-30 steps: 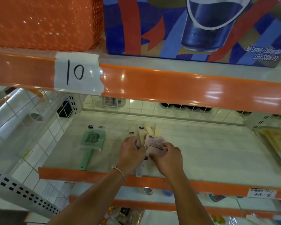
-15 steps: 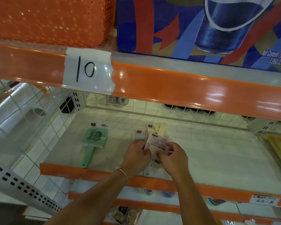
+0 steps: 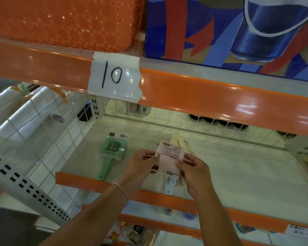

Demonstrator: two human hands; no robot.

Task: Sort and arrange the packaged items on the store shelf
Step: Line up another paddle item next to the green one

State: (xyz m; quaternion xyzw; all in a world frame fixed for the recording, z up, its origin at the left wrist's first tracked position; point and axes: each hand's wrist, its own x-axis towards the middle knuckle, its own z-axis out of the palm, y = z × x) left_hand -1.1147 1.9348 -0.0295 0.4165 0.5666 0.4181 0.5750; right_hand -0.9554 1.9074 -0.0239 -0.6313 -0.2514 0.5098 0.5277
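While both hands worked over the near middle of the shelf (image 3: 238, 167), they held a pink packaged item (image 3: 169, 155) between them, its printed back with a barcode facing up. The left hand (image 3: 140, 166) pinched the package's left edge between thumb and curled fingers, and the right hand (image 3: 194, 173) gripped its right side, fingers curled round it. A white handle (image 3: 169, 185) stuck out below the pink pack toward the near edge, and cream-coloured pieces (image 3: 178, 141) showed just beyond it; how many packs were stacked there could not be told. To the left, apart from the hands, a green packaged paddle-shaped item (image 3: 112, 151) lay flat on the shelf with its handle pointing near. The shelf was pale, marble-patterned, with an orange front strip and white wire mesh at the far and left sides. On the orange rail above, a taped label (image 3: 114, 77) read "10", with an orange perforated basket (image 3: 64, 20) and a blue drinks carton (image 3: 229, 29) overhead.
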